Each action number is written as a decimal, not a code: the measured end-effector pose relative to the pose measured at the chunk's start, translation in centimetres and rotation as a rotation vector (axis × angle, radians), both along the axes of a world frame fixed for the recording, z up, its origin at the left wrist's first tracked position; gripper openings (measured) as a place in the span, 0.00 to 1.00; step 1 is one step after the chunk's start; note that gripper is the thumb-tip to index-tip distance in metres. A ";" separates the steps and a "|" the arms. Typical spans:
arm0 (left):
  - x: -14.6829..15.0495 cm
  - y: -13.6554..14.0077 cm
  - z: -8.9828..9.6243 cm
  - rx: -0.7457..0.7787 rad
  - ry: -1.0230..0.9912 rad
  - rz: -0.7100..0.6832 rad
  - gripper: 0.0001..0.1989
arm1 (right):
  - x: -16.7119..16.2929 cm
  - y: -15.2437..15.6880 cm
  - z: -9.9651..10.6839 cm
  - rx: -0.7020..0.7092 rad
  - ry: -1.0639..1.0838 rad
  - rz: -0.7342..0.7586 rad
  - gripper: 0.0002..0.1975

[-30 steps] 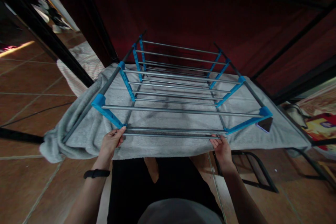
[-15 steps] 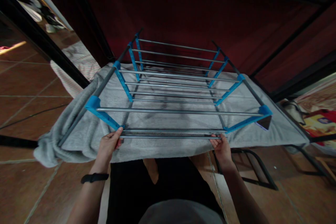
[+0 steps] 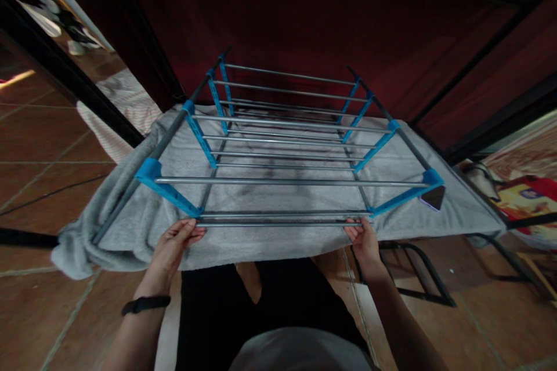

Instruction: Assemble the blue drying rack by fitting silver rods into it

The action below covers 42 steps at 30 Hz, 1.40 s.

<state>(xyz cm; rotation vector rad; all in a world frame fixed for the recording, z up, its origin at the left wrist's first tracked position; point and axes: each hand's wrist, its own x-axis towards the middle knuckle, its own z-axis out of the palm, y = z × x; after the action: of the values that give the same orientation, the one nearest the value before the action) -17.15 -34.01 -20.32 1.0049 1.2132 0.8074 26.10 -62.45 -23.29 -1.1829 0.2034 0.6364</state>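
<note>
A shoe rack [image 3: 278,183] of grey metal tubes and blue plastic brackets lies on a grey blanket, its tiers running away from me. One thin metal rod [image 3: 278,225] stretches along its near edge, just in front of a parallel tube. At the rod's left end, by the near left blue bracket [image 3: 174,196], my left hand [image 3: 174,242] pinches it between thumb and fingers. The fingers of my right hand [image 3: 364,241] are curled round the right end, below the near right blue bracket [image 3: 402,196].
The grey blanket [image 3: 461,214] covers a low surface and bunches up at the left. A dark phone [image 3: 433,198] lies by the right bracket. Behind the rack hangs a dark red curtain [image 3: 287,17]. Dark frame posts stand on both sides, and a red-and-yellow package [image 3: 528,203] is at far right.
My left hand has shifted slightly left and down, its fingers straighter at the rod's end. My right hand stays on the other end. The whole view has shifted a little.
</note>
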 end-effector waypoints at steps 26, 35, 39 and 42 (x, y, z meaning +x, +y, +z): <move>0.9 -0.2 0.7 -0.060 0.000 0.081 0.20 | -0.4 0.0 0.6 0.008 0.004 0.026 0.05; -0.2 -0.3 -0.3 -0.013 -0.117 0.039 0.19 | -0.3 0.1 0.5 0.016 -0.003 0.027 0.06; 0.3 -0.4 0.0 -0.032 -0.069 0.095 0.16 | -0.2 0.0 0.3 0.009 0.014 0.019 0.06; 0.8 -0.4 0.3 -0.039 -0.036 0.106 0.14 | -0.3 -0.2 0.2 0.024 0.000 0.029 0.06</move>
<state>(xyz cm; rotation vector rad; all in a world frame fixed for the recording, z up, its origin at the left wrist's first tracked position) -16.36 -34.41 -19.99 0.8969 1.2544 0.8781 25.84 -62.66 -23.07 -1.1646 0.1784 0.6630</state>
